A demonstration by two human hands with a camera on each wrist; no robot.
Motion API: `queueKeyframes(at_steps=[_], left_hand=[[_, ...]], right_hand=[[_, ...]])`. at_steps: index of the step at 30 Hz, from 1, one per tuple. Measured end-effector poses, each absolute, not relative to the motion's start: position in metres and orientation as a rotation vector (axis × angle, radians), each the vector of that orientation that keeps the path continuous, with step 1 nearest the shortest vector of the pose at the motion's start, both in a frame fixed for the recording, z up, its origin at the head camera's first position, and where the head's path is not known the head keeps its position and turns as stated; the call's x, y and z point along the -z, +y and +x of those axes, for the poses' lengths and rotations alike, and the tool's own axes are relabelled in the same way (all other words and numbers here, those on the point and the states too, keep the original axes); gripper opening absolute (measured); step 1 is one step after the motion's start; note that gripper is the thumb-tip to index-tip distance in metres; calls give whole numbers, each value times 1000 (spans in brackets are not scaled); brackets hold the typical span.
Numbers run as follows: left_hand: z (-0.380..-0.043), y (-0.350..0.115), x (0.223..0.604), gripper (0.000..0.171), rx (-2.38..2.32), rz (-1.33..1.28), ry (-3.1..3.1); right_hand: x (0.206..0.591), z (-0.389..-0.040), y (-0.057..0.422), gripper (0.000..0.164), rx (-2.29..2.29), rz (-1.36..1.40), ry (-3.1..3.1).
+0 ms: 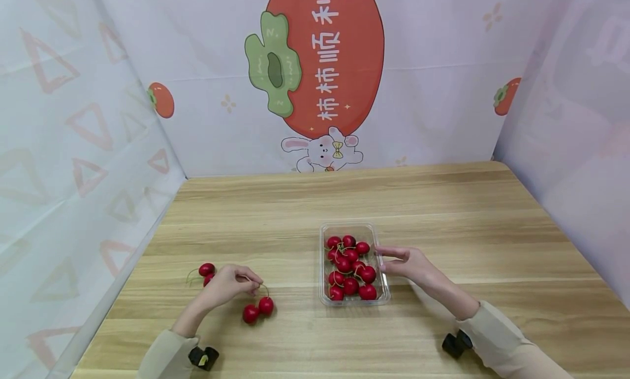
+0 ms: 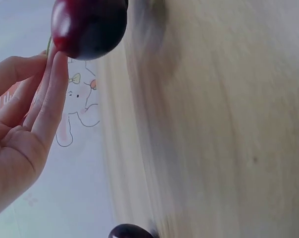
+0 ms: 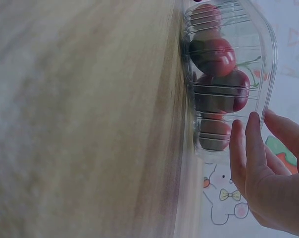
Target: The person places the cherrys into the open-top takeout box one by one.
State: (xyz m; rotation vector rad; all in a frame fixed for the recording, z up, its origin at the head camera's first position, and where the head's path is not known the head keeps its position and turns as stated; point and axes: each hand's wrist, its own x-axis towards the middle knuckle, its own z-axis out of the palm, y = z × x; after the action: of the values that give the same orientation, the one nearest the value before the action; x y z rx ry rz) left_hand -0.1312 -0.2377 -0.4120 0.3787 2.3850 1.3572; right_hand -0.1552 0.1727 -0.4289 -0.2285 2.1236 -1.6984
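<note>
My left hand [image 1: 230, 285] pinches a thin green stem between thumb and fingertips. Below those fingertips are two dark red cherries, a right one [image 1: 266, 305] at the end of that stem and a left one [image 1: 251, 314] beside it. In the left wrist view, a large glossy cherry [image 2: 89, 27] appears just beyond the fingertips. My right hand [image 1: 410, 267] has its fingers extended, with the tips at the right rim of a clear plastic box [image 1: 354, 226]. Several stemmed cherries [image 1: 351, 285] lie inside, visible through the ribbed wall in the right wrist view.
Left of my left hand, two more cherries [image 1: 206, 269] lie on the wooden table [image 1: 275, 204], one partly hidden by the hand. A printed cloth backdrop [image 1: 423, 94] with a persimmon and a rabbit stands behind the table, and cloth walls rise at both sides.
</note>
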Motion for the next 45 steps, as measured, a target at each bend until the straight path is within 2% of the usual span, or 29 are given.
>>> queueKeyframes(at_steps=[11,22,45], left_hand=[[-130,-222,399,24,-1549,126,2361],[-137,-196,387,21,-1723,-155,2393],[-156,-145,374,21,-1935,-120,2242]], right_hand=[[430,-155,172,51,1707,-233,2131],[428,-155,171,50,1684,-199,2150],[429,-156,172,54,1684,-207,2153]])
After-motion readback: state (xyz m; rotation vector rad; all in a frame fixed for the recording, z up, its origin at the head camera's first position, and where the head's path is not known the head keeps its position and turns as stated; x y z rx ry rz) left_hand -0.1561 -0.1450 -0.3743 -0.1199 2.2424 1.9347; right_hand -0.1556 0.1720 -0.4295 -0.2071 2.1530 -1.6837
